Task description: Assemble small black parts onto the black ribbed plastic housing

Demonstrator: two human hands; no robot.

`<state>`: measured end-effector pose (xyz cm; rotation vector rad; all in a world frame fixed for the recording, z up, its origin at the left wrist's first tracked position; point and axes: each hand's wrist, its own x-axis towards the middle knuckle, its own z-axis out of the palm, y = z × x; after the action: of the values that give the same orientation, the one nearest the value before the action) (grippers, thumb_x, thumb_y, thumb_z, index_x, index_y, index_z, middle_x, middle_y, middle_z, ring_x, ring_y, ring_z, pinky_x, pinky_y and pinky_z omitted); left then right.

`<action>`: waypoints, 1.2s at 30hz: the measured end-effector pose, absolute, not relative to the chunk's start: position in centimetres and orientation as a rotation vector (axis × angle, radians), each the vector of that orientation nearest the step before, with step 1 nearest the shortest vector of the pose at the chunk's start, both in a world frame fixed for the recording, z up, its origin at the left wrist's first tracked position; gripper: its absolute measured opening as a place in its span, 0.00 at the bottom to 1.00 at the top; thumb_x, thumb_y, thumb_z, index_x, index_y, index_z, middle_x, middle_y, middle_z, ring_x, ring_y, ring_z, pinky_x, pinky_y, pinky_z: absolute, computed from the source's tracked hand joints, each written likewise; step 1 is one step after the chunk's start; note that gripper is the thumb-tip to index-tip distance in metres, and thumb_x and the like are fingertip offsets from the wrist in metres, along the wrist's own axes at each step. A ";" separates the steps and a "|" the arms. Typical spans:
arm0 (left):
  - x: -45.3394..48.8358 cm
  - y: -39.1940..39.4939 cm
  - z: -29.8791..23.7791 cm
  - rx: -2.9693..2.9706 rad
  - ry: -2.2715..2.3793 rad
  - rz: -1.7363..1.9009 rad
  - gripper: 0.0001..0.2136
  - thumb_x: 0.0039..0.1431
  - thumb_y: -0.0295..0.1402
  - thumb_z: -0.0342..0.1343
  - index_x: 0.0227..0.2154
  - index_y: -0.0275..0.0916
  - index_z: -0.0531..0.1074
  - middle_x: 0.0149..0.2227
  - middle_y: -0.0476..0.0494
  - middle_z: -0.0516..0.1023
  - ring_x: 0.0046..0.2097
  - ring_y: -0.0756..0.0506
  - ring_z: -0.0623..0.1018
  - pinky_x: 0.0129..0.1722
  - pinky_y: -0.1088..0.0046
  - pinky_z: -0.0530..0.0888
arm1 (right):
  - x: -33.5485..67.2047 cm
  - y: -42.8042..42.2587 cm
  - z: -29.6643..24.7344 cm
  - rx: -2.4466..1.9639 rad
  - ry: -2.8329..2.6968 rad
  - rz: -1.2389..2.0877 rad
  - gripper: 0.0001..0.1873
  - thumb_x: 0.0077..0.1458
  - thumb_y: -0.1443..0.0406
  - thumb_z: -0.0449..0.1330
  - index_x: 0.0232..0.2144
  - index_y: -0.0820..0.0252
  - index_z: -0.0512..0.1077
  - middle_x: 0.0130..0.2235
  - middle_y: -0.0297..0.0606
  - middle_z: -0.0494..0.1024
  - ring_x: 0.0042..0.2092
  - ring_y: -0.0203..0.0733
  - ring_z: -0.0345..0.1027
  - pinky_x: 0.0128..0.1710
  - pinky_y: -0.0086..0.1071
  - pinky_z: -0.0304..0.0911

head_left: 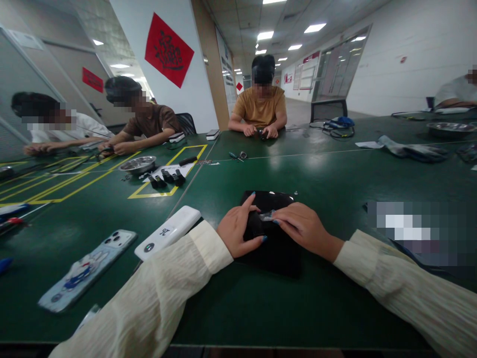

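In the head view, my left hand (234, 228) was curled partly open around a dark piece (254, 226), while my right hand (301, 226) pinched a small clear strip (266, 217) at its three o'clock side, above a black sheet (286, 258). I judged the handling midway, the strip not yet released; black parts (167, 176) stood at ten o'clock from my hands, whether finished I couldn't tell.

With our left hand (234, 229) we are holding a small black part (254, 226), and with our right hand (304, 227) we are pinching a clear plastic piece (266, 217) beside it, over a glossy black sheet (281, 259). A white power bank (169, 232) and a rabbit-print phone (89, 269) are lying leftward on the green desk (316, 311).
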<state>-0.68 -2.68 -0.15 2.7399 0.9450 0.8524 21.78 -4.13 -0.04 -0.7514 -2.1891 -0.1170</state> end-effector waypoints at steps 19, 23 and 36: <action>-0.9 -1.8 0.2 2.822 0.324 1.202 0.28 0.48 0.35 0.60 0.47 0.45 0.49 0.50 0.37 0.58 0.51 0.40 0.65 0.46 0.54 0.69 | 22.0 -5.3 1.0 -0.501 -2.204 -0.410 0.11 0.56 0.70 0.53 0.41 0.60 0.70 0.41 0.37 0.78 0.44 0.37 0.71 0.54 0.40 0.57; -1.0 -1.8 0.4 2.887 0.274 1.176 0.27 0.49 0.35 0.60 0.47 0.45 0.49 0.52 0.36 0.56 0.51 0.39 0.64 0.46 0.54 0.69 | 21.5 -5.2 0.1 -0.696 -2.081 -0.394 0.12 0.56 0.70 0.53 0.44 0.58 0.67 0.44 0.38 0.76 0.48 0.39 0.68 0.56 0.40 0.52; -0.9 -1.7 0.5 2.909 0.095 1.204 0.22 0.52 0.43 0.56 0.44 0.45 0.52 0.51 0.36 0.56 0.51 0.40 0.64 0.48 0.51 0.67 | 21.3 -4.8 0.4 -0.780 -2.184 -0.222 0.22 0.48 0.54 0.60 0.43 0.59 0.65 0.42 0.42 0.74 0.49 0.46 0.65 0.55 0.45 0.48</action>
<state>-0.87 -1.74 0.50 2.9093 0.0950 1.2044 21.28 -4.79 0.43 -0.7798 -2.1845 -0.2220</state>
